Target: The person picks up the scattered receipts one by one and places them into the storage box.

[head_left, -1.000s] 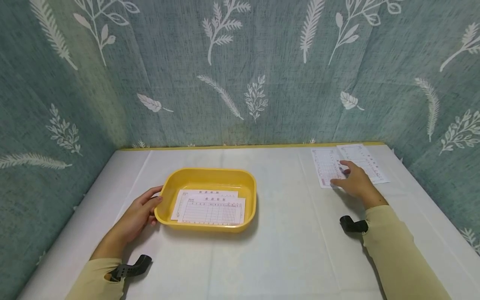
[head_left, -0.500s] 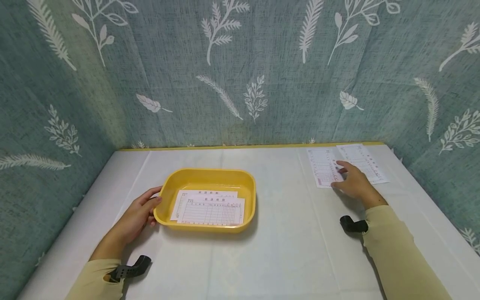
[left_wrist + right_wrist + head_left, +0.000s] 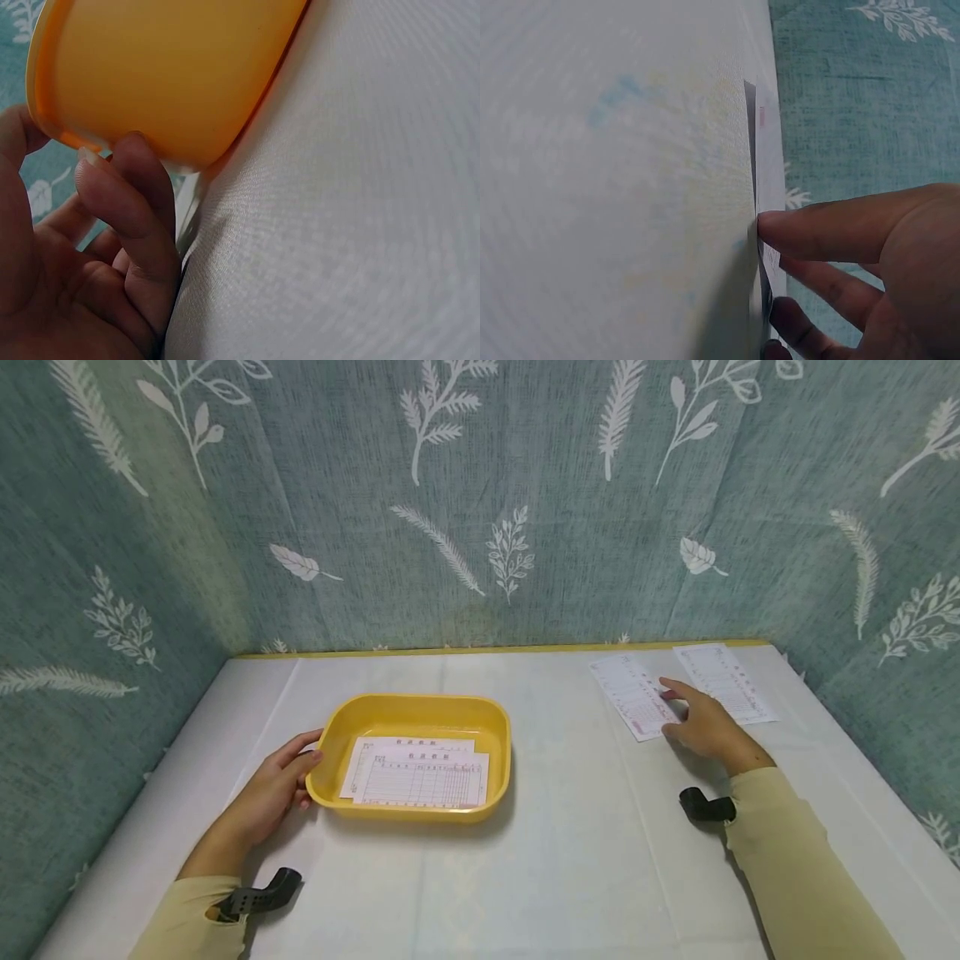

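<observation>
At the left in the head view, my left hand (image 3: 273, 789) grips the left end of a yellow plastic tray (image 3: 408, 817), its thumb over the rim. The left wrist view shows bent fingers (image 3: 124, 202) against the tray's wall (image 3: 172, 82). Inside the tray lie overlapping white printed forms (image 3: 423, 781). Far right, my right hand (image 3: 705, 727) pinches the near right part of a loose printed form (image 3: 630, 689) with thumb and fingers. Seen from the right wrist, this form (image 3: 769, 150) is slightly raised off the white surface. A second form (image 3: 720, 677) lies flat beside it, partly behind the hand.
A white-covered table (image 3: 555, 860) carries everything. Blue-green leaf-patterned cloth (image 3: 345, 552) rises along its back and sides. A yellow strip (image 3: 510, 649) marks the table's back edge.
The form under my right hand has slid left, turned, and come apart from the second form. My right hand has shifted slightly left. My left hand and the tray have hardly moved.
</observation>
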A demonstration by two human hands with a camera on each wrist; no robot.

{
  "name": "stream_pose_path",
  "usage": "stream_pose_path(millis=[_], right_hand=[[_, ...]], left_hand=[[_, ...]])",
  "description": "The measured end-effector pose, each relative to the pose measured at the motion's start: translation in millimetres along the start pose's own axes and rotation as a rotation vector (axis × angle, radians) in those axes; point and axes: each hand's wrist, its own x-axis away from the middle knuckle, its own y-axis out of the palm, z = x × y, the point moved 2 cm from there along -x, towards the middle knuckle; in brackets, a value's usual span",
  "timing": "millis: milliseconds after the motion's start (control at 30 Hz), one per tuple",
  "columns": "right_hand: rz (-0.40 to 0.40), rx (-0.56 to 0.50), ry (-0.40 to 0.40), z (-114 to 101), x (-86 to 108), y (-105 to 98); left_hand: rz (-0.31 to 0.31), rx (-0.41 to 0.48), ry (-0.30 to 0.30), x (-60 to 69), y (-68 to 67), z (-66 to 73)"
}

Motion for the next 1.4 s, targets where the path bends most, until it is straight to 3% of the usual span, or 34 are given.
stream_pose_path(millis=[233,367,633,833,1400], right_hand=[[-0.031,-0.005,0.01,-1.3,0.2,2.6],[0.002,-0.012,0.009,-1.4,-1.3,2.2],[0.026,-0.017,0.135,-0.1,0.6,-1.3],[0.035,0.029,0.075,-3.7,1.7,-4.0],[-0.006,0.06,0.054,-5.2,-0.8,-2.1]], left_hand=[[-0.005,0.01,-0.01,1.1,1.3,0.2],[-0.002,-0.007,-0.002,1.8,0.9,2.4],[-0.007,0.004,0.006,0.9,2.0,1.2],[0.003,-0.003,0.013,-0.1,0.6,1.8],[0.009,-0.006,0.002,-0.3,0.3,3.4]])
